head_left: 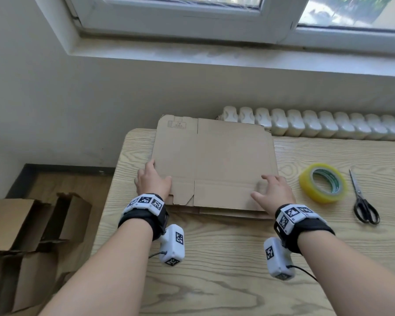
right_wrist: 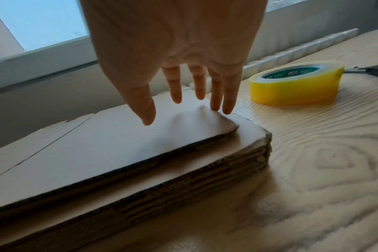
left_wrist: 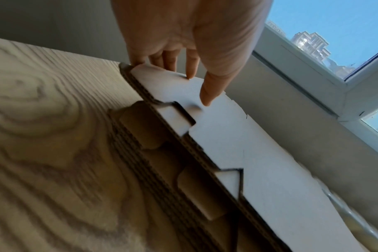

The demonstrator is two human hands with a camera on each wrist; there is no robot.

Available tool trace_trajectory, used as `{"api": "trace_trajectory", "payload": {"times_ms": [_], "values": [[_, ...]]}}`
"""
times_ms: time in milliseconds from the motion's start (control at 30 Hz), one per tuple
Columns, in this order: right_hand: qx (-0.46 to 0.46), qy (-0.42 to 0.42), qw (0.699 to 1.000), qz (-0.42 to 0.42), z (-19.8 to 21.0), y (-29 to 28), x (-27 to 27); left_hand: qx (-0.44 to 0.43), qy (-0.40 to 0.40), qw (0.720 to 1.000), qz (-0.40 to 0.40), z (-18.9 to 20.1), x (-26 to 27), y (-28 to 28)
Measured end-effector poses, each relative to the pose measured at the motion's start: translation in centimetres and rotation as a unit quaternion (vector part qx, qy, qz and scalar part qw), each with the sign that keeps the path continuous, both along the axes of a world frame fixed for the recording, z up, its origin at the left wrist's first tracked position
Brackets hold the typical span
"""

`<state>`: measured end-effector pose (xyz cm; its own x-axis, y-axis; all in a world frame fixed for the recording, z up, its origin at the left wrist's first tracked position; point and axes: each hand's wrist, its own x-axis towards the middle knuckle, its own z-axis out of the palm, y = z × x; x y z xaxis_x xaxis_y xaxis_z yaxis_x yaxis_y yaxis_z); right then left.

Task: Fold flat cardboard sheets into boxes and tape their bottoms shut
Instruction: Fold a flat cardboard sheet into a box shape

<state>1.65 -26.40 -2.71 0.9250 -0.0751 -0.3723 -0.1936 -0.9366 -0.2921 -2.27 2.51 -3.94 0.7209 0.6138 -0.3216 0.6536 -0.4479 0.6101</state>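
Observation:
A stack of flat brown cardboard sheets [head_left: 214, 160] lies on the wooden table [head_left: 214, 258]. My left hand [head_left: 156, 173] is at the stack's left edge. In the left wrist view its thumb [left_wrist: 207, 95] lies on the top sheet [left_wrist: 237, 145] and its fingers [left_wrist: 168, 61] reach over that sheet's edge, which sits slightly raised. My right hand [head_left: 266, 185] is spread over the near right corner. In the right wrist view its fingers [right_wrist: 216, 95] are straight, two tips touching the top sheet's [right_wrist: 97, 136] right edge.
A yellow tape roll [head_left: 323, 183] lies flat to the right of the stack, with black scissors [head_left: 363, 201] beyond it. Folded boxes [head_left: 32, 224] stand on the floor left of the table. A white radiator [head_left: 317, 124] runs behind the table under the window.

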Motion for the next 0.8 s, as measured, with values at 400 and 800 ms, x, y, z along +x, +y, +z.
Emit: {"api": "trace_trajectory", "payload": {"times_ms": [400, 800], "values": [[0.004, 0.031, 0.988, 0.154, 3.4, 0.3, -2.7, -0.064, -0.091, 0.994, -0.021, 3.8, -0.8, -0.3], [-0.022, -0.062, 0.967, 0.246, 9.7, -0.6, -3.6, -0.207, -0.222, 0.953, 0.006, 11.5, -1.5, -3.1]]}}
